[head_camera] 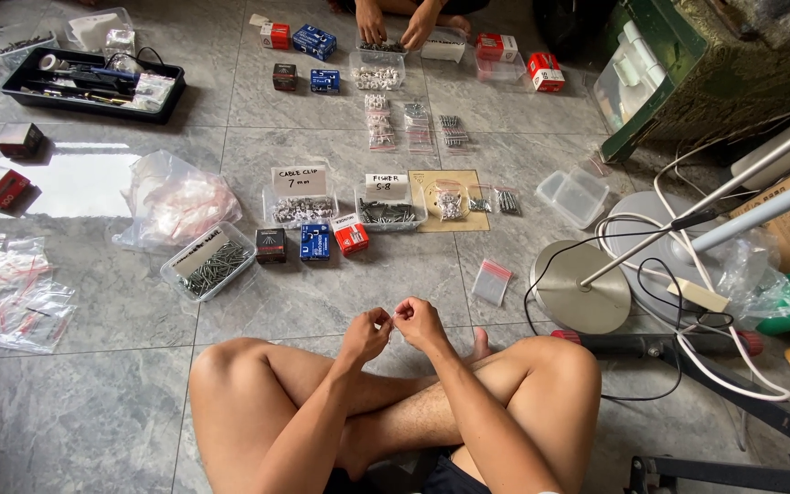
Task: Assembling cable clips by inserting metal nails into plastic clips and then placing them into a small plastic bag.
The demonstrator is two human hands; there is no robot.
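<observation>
Something tiny, too small to make out, seemed to be pinched between both hands above the person's crossed bare legs. Left hand (365, 333) and right hand (419, 320) met fingertip to fingertip, fingers narrowed together; what they held could not be told for sure. On the grey marble-patterned tile floor (93, 402) just ahead of the right hand lay a small clear zip bag with a red strip (491, 281). Further ahead stood a row of clear plastic tubs: one of long grey nails (209, 262), one of pale cable clips (301, 209) with a hand-lettered card leaning behind it, one of dark grey plugs (388, 210). Small black, blue and red cardboard boxes (313, 241) sat between the tubs and the knees. A heap of empty clear bags (13, 293) lay well to the left. At the far edge another person's hands (395, 23) reached into a clear tub. A round metal lamp base (582, 285) rested near the right knee.
</observation>
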